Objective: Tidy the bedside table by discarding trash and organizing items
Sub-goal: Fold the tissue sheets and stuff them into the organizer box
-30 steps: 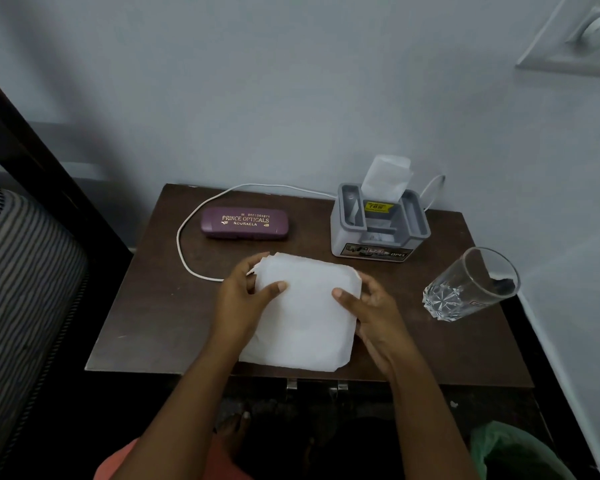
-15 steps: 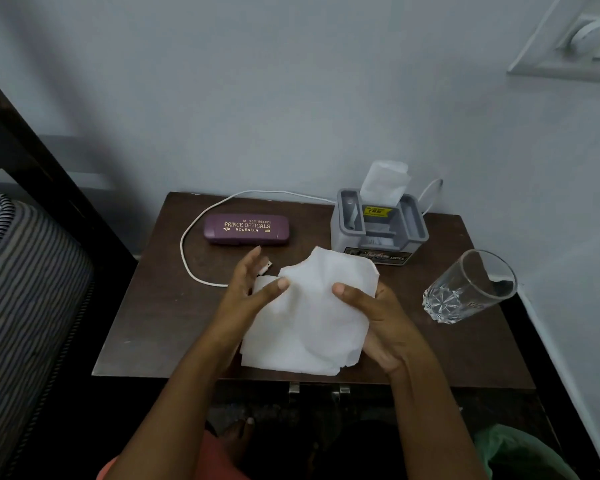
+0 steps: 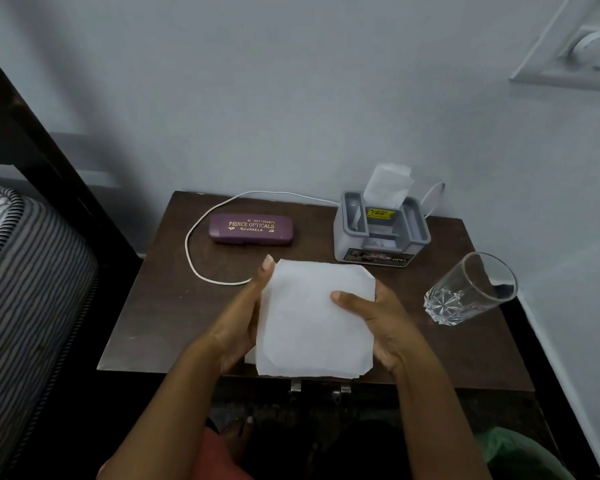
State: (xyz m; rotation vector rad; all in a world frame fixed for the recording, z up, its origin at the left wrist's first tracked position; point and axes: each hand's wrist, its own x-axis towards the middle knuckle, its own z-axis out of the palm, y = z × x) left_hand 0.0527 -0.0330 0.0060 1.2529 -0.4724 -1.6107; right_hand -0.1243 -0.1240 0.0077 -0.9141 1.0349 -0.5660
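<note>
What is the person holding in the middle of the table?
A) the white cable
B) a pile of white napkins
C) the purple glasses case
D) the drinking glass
B: the right hand grips the white napkins with its thumb on top and the left hand presses flat against their left edge, while the purple glasses case, the drinking glass and the white cable lie untouched.

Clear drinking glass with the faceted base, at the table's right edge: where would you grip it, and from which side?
Probably round the smooth wall of the clear drinking glass, above its faceted base, coming from its left: it stands upright and the room's white wall is close on its right. The right hand is nearest but holds the white tissue stack.
</note>
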